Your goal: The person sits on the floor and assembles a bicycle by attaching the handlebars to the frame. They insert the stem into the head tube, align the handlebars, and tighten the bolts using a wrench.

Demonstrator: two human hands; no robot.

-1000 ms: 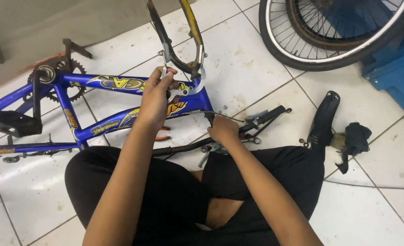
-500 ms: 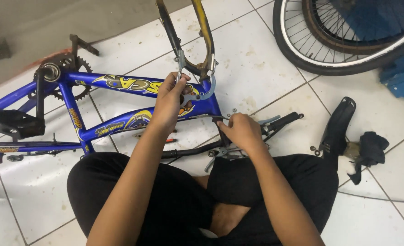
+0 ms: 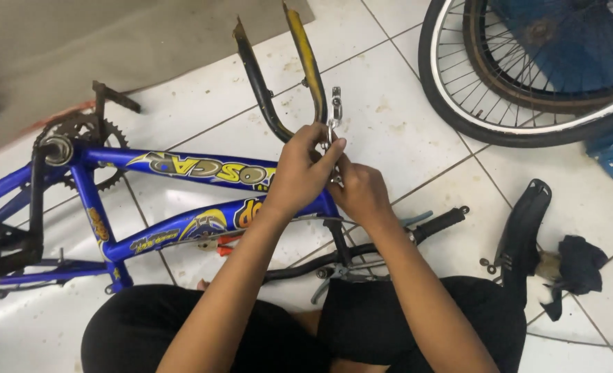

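Two hands worked on a small metal brake part at the front of a blue bike.

The blue bike frame (image 3: 182,228) lay flat on the white tile floor (image 3: 403,117). Its yellow and black fork (image 3: 279,76) pointed away from the person. The left hand (image 3: 299,176) and the right hand (image 3: 360,193) were close together, touching, right at the bottom of the fork. The fingers of both hands were pressed together, pinching the shiny brake part (image 3: 334,117), which stuck up just beside the fork. The black handlebar (image 3: 389,238) lay under the arms, near the person's knees. A wheel (image 3: 527,76) rested on the floor at the far right. A black seat (image 3: 524,231) lay near the right knee.
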